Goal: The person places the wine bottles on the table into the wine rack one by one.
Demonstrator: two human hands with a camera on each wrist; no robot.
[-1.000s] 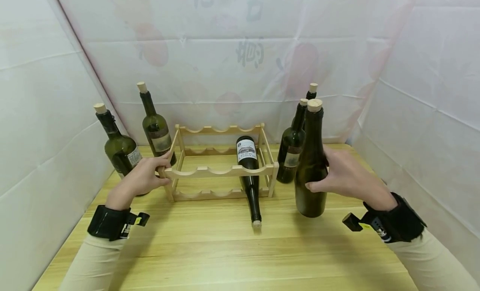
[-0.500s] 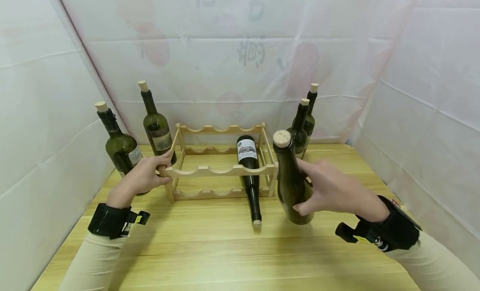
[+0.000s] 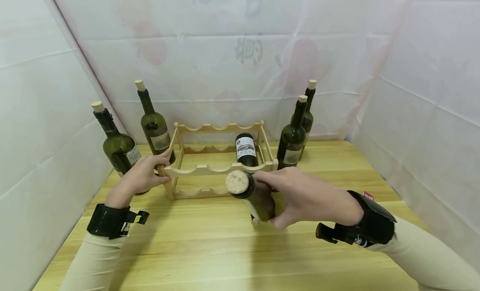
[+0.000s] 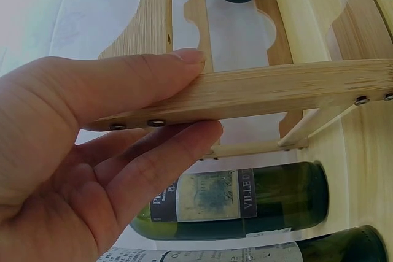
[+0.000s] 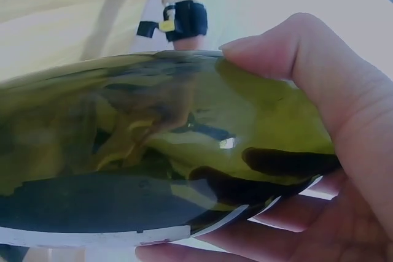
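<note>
Holding a bottle (image 3: 261,204) with my right hand (image 3: 301,194), thumb and fingers wrapped round it, I have it tilted in front of the rack (image 3: 204,171), its cork (image 3: 237,182) toward the head camera. My left hand (image 3: 141,175) pinches the rack's front left corner. A labelled bottle (image 3: 246,150) lies at the rack's right end, partly hidden. I see two upright bottles (image 3: 156,130) standing left on the table (image 3: 180,249), another pair (image 3: 293,141) right, white cloth (image 3: 210,74) behind.
</note>
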